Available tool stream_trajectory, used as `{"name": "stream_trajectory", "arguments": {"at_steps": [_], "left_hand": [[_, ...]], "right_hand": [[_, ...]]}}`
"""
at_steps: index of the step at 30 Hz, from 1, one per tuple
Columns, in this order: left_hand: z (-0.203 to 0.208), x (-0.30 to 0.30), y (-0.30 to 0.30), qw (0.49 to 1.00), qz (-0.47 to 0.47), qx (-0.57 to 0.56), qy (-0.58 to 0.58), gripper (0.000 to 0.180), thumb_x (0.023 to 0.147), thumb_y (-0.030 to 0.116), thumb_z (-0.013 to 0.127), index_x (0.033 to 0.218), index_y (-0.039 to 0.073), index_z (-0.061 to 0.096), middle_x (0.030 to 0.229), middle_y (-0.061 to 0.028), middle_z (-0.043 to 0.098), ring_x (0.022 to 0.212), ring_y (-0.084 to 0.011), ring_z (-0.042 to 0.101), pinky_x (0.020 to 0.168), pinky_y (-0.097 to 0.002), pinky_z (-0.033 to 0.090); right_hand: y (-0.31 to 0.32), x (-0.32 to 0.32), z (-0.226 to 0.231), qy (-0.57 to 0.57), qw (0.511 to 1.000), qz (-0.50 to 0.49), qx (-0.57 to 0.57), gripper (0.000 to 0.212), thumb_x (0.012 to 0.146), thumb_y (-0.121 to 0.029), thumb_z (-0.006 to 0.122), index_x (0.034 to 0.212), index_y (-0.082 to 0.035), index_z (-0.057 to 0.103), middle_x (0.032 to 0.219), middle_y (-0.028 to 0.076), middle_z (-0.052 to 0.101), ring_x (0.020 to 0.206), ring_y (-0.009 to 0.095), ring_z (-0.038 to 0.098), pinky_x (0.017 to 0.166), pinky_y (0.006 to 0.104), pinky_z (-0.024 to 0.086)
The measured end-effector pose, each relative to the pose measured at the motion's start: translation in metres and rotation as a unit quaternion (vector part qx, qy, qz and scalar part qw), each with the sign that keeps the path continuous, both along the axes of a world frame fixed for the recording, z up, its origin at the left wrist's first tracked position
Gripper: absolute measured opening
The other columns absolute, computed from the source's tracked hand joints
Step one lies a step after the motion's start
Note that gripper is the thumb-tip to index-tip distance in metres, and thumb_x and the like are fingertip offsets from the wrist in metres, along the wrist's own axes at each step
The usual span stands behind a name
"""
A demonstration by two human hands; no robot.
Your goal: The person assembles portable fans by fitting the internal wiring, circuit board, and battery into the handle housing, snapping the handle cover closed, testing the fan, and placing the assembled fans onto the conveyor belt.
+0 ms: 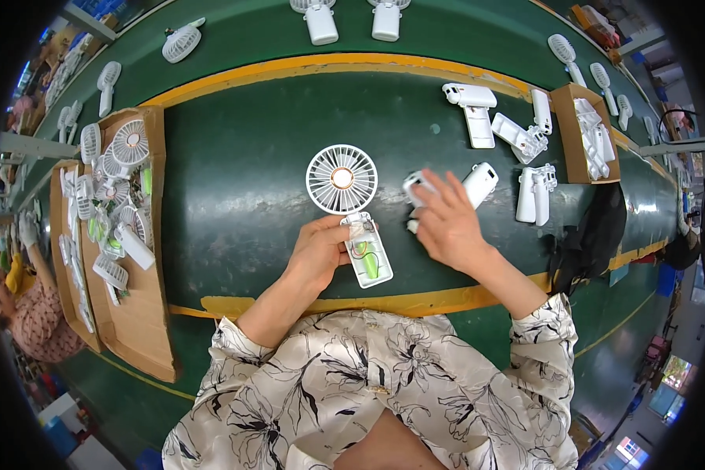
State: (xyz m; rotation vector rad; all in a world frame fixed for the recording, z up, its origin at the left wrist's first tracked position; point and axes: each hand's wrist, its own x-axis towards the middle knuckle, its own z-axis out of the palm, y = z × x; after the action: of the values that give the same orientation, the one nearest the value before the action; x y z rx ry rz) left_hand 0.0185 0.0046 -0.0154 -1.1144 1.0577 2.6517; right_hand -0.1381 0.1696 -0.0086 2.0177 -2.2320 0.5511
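Note:
My left hand [313,252] is closed round the handle of a white handheld fan [341,178], whose round grille points away from me. The handle is open along its face, and a green battery [370,265] and thin wires show inside. My right hand [451,227], a little smeared by motion, is to the right of the fan with its fingers stretched and apart. It is over a white plastic part [420,186], which its fingers partly cover; whether they touch it I cannot tell. Just beyond this hand lies a white handle shell [480,185].
More white handle shells [478,117] lie at the right, beside a cardboard box [570,145] of white parts. On the left, a cardboard tray [155,313] holds several fans. Further fans [321,23] stand beyond the yellow edge strip [329,61]. A black cloth [591,243] hangs at the right.

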Motion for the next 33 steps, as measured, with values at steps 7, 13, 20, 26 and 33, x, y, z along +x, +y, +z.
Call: {"name": "stream_trajectory", "arguments": {"at_steps": [7, 13, 20, 26, 33], "left_hand": [[0.005, -0.001, 0.004, 0.999, -0.016, -0.027, 0.002, 0.027, 0.083, 0.005, 0.045, 0.107, -0.007, 0.05, 0.1, -0.016, 0.06, 0.089, -0.023, 0.06, 0.079, -0.0348, 0.049], [0.0, -0.002, 0.006, 1.0, -0.004, -0.001, 0.011, 0.028, 0.083, 0.007, 0.045, 0.107, -0.007, 0.05, 0.1, -0.0167, 0.06, 0.09, -0.0238, 0.06, 0.08, -0.0355, 0.049], [0.001, -0.001, 0.01, 1.0, 0.007, -0.004, 0.011, 0.026, 0.083, 0.005, 0.045, 0.107, -0.006, 0.051, 0.1, -0.0147, 0.06, 0.089, -0.0211, 0.061, 0.079, -0.0345, 0.05], [-0.005, -0.002, 0.014, 0.999, 0.017, -0.003, 0.033, 0.025, 0.084, 0.007, 0.049, 0.105, -0.005, 0.053, 0.096, -0.0118, 0.061, 0.086, -0.0185, 0.061, 0.075, -0.0335, 0.051], [0.002, -0.001, 0.011, 0.995, 0.061, 0.046, 0.06, 0.03, 0.084, 0.023, 0.051, 0.097, -0.003, 0.055, 0.091, -0.009, 0.06, 0.08, -0.0174, 0.06, 0.072, -0.0333, 0.051]], "right_hand": [[-0.001, 0.014, 0.013, 0.034, 0.967, -0.23, 0.101, 0.053, 0.062, -0.013, 0.068, 0.11, 0.0, 0.049, 0.108, 0.018, 0.052, 0.105, 0.036, 0.046, 0.085, 0.042, 0.037], [0.002, 0.017, 0.013, 0.069, 0.957, -0.258, 0.114, 0.054, 0.063, -0.013, 0.068, 0.112, -0.001, 0.048, 0.104, 0.013, 0.056, 0.102, 0.031, 0.049, 0.083, 0.0396, 0.038], [0.006, 0.014, 0.012, 0.034, 0.971, -0.223, 0.081, 0.049, 0.061, -0.009, 0.066, 0.106, 0.0, 0.051, 0.099, 0.012, 0.056, 0.089, 0.028, 0.052, 0.076, 0.0361, 0.041], [0.0, 0.026, 0.019, -0.083, 0.966, -0.245, -0.001, 0.048, 0.058, -0.009, 0.061, 0.103, 0.003, 0.051, 0.086, 0.013, 0.053, 0.077, 0.03, 0.053, 0.061, 0.0374, 0.045], [-0.018, 0.066, 0.058, -0.189, 0.961, -0.2, 0.025, 0.047, 0.057, -0.01, 0.062, 0.1, 0.004, 0.051, 0.081, 0.013, 0.051, 0.067, 0.029, 0.054, 0.055, 0.0363, 0.046]]}}
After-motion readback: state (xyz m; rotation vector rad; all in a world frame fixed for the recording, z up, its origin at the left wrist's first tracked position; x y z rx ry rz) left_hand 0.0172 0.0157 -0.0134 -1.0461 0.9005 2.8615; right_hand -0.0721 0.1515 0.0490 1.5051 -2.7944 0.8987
